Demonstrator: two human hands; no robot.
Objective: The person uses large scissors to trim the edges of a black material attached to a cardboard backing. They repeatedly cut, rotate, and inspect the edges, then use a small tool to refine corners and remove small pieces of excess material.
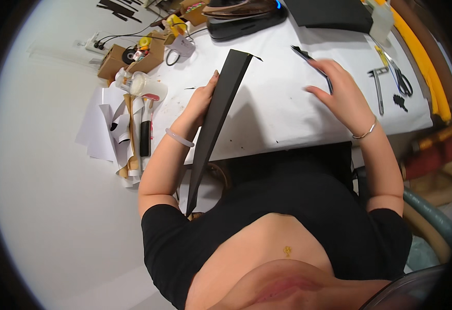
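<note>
My left hand (203, 99) is wrapped around the left side of a long black panel or shallow box (219, 106), its thumb up along the edge. The panel is tilted up and seen nearly edge-on, its near end reaching toward my chest. A thin black sliver (257, 58) sticks out from its far corner. My right hand (339, 93) hovers at a slim dark tool (303, 52) on the white table, thumb and forefinger spread apart. The hand partly hides that tool, so I cannot make out its exact kind.
On the right lie a caliper (378, 90), scissors (402, 80) and black scraps (400, 102). A black box (329, 14) and a dark case (246, 23) stand at the back. Leftward are a cardboard box (113, 61), a white jar (146, 85) and paper offcuts (107, 129).
</note>
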